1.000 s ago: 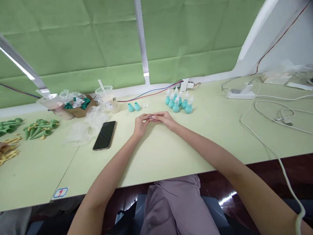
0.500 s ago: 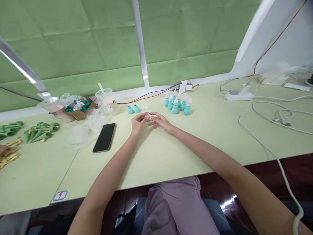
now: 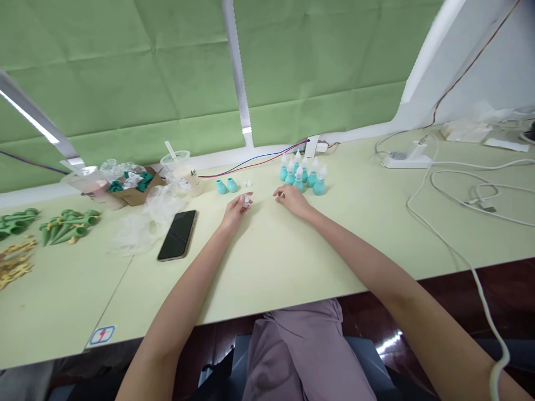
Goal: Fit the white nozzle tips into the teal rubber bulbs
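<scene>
We see the left hand (image 3: 234, 210) pinching a small clear tip (image 3: 246, 200) between its fingertips, just above the table (image 3: 292, 250). The right hand (image 3: 292, 200) rests loosely curled and apart from it, near the teal bulbs (image 3: 301, 174); whether it holds anything, we cannot tell.

Taking the phone (image 3: 178, 235) as landmark: the bench (image 3: 267, 262) to its right lies bare up to the near edge. Behind it crowd crumpled plastic wrap (image 3: 144, 220) and a cup (image 3: 184, 170). Far right, a cluster of teal bulbs (image 3: 301, 175) and looping white cables (image 3: 460, 189) block the way.
</scene>
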Action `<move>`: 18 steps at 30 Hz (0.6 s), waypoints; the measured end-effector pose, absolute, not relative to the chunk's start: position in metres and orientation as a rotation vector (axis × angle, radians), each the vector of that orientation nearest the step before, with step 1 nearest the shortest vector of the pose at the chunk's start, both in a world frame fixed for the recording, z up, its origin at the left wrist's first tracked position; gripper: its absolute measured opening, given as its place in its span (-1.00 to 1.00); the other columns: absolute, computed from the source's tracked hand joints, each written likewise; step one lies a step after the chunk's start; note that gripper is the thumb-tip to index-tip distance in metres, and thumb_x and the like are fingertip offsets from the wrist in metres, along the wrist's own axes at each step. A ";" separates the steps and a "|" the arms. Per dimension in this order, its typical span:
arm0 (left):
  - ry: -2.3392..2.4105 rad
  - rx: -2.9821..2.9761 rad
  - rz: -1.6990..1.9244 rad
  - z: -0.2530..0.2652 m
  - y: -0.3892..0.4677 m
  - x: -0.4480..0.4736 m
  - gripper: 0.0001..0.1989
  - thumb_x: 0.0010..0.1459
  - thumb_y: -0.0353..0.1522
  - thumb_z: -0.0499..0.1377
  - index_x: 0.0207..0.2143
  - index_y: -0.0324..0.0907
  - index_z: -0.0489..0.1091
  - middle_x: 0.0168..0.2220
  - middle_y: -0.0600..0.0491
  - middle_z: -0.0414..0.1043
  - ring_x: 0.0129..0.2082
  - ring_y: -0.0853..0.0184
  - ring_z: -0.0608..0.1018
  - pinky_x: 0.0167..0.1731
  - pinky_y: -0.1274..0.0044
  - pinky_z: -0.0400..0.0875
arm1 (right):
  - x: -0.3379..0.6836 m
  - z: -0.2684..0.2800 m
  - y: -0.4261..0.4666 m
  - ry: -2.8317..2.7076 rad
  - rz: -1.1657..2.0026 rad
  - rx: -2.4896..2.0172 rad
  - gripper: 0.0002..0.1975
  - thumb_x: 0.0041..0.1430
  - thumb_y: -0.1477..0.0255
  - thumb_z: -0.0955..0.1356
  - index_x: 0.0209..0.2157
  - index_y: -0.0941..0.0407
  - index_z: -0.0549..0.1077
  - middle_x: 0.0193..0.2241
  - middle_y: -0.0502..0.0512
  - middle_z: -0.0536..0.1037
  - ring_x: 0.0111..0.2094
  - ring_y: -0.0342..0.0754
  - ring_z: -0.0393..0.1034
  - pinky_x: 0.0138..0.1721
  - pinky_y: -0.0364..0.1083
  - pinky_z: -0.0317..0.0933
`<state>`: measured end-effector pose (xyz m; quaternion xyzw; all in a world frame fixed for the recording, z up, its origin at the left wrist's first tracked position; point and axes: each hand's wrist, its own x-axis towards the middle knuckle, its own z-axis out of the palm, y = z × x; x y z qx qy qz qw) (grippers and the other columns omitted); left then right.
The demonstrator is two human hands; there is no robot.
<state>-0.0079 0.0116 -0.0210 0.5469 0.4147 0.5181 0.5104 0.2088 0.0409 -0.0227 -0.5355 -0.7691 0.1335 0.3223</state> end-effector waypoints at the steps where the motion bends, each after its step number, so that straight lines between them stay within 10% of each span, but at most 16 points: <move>1: 1.010 1.324 1.249 -0.021 0.012 -0.008 -0.56 0.01 -0.04 0.15 -0.22 -0.18 0.45 -0.26 -0.01 0.45 -0.41 0.46 0.42 -0.31 0.57 0.34 | 0.208 -0.025 0.042 -1.978 0.400 -1.375 -0.86 0.00 0.56 0.35 -0.37 0.15 0.54 -0.37 0.12 0.51 -0.31 -0.06 0.39 -0.18 -0.06 0.22; 9: 1.045 1.446 1.181 -0.023 0.010 -0.002 -0.53 -0.02 -0.02 0.17 -0.24 -0.21 0.44 -0.36 0.03 0.42 -0.39 0.42 0.42 -0.31 0.55 0.32 | 0.183 -0.012 0.034 -1.287 1.163 -0.904 -0.70 -0.33 0.28 0.52 -0.49 0.14 0.52 -0.50 0.04 0.55 -0.40 -0.09 0.44 -0.18 -0.02 0.35; 18: 1.093 1.538 1.213 -0.023 0.008 0.000 -0.53 0.02 0.02 0.11 -0.42 -0.24 0.44 -0.55 0.05 0.37 -0.59 0.45 0.33 -0.52 0.55 0.23 | 0.168 -0.017 0.024 -1.256 1.282 -0.835 -0.62 -0.42 0.26 0.54 -0.50 0.16 0.51 -0.46 0.05 0.57 -0.37 -0.09 0.46 -0.13 -0.03 0.35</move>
